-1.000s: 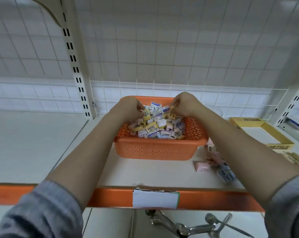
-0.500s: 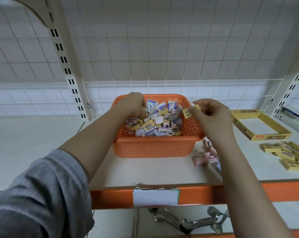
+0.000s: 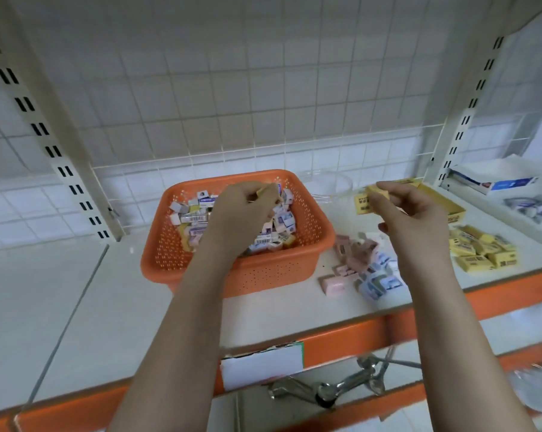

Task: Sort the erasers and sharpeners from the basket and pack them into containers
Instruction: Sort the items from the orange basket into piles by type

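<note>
An orange perforated basket (image 3: 263,275) on the white shelf holds several small boxed erasers and sharpeners (image 3: 195,218). My left hand (image 3: 243,218) is inside the basket, fingers curled around a small yellowish piece (image 3: 265,191). To the right of the basket, my right hand (image 3: 408,213) pinches a yellow eraser box (image 3: 378,192) above the shelf. An open yellow cardboard tray (image 3: 444,202) lies behind that hand. A pile of pink and blue-white pieces (image 3: 361,266) lies on the shelf beside the basket.
A heap of yellow boxes (image 3: 481,251) sits at the right on the shelf. A clear plastic container (image 3: 332,185) stands behind the basket. White boxes (image 3: 494,182) fill the neighbouring bay. The orange shelf edge carries a white label (image 3: 262,364); metal tools (image 3: 329,386) lie below.
My right hand has carried the yellow box out of the basket and rightward over the shelf. My left hand stays in the basket. The view has swung right.
</note>
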The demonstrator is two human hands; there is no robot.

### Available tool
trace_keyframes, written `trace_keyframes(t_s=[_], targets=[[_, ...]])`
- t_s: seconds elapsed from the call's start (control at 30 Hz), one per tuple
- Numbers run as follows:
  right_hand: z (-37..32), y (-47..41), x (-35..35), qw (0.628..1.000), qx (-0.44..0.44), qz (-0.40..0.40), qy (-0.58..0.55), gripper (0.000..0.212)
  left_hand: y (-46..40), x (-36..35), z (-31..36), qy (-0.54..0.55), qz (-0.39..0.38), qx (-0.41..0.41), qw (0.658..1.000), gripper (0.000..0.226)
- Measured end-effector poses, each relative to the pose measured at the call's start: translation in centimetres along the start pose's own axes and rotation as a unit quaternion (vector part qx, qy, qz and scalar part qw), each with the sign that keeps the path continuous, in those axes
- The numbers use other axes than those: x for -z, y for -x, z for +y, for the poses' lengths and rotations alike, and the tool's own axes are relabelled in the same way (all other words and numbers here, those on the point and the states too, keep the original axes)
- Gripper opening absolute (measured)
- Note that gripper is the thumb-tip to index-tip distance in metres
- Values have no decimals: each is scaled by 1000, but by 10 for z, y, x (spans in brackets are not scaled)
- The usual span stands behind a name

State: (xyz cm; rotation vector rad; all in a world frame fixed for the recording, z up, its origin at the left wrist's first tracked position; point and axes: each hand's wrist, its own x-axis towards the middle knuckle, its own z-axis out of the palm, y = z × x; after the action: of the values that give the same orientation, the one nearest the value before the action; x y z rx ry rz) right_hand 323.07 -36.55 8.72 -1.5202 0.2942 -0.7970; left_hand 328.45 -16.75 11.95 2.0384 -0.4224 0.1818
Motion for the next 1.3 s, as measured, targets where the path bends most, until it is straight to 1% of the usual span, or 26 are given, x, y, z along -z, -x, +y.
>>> trace_keyframes(t_s=[0.07,0.13,0.23,0.33,0.43,0.53,0.6,0.7,0.77,0.87,0.93,1.0,1.03,1.1,1.17,1.23,1.3], targets=[[0,-7,21,1000,7,12,-1,11,4,-14,10,9,10,-11,1000,31],[1,-18,46,999,11,31,-7,11,6,-33,21,14,15,-30,999,32],[11,-41,90,999,21,49,11,17,12,-70,37,46,13,-42,998,24],[31,-69,138,995,30,25,96,13,21,-113,52,69,23,-44,996,20],[50,-94,178,986,8,-4,166,8,30,-157,65,100,36,-2,994,19],[71,-112,199,968,-19,-40,249,16,40,-191,76,109,38,29,993,20],[81,-117,205,962,-24,-64,264,18,45,-205,82,105,44,44,993,20],[92,-118,205,963,19,-71,261,17,47,-216,87,102,57,63,991,19],[97,-115,204,954,59,-72,286,15,47,-220,90,95,64,69,991,19],[108,-113,203,944,109,-54,307,20,44,-223,92,83,70,72,992,19],[109,-110,202,947,133,-27,290,16,42,-224,91,75,75,77,991,18],[105,-105,204,962,142,16,234,12,39,-224,90,69,82,82,991,16],[102,-102,205,972,132,35,192,11,38,-224,89,66,87,83,991,15],[95,-98,210,990,83,54,102,11,34,-226,88,72,93,87,989,15],[89,-100,216,997,39,58,31,12,28,-231,89,84,90,86,989,14],[83,-102,222,997,34,63,17,12,20,-241,90,68,74,78,992,11],[80,-102,229,996,46,62,41,13,12,-254,93,34,49,62,996,8]])
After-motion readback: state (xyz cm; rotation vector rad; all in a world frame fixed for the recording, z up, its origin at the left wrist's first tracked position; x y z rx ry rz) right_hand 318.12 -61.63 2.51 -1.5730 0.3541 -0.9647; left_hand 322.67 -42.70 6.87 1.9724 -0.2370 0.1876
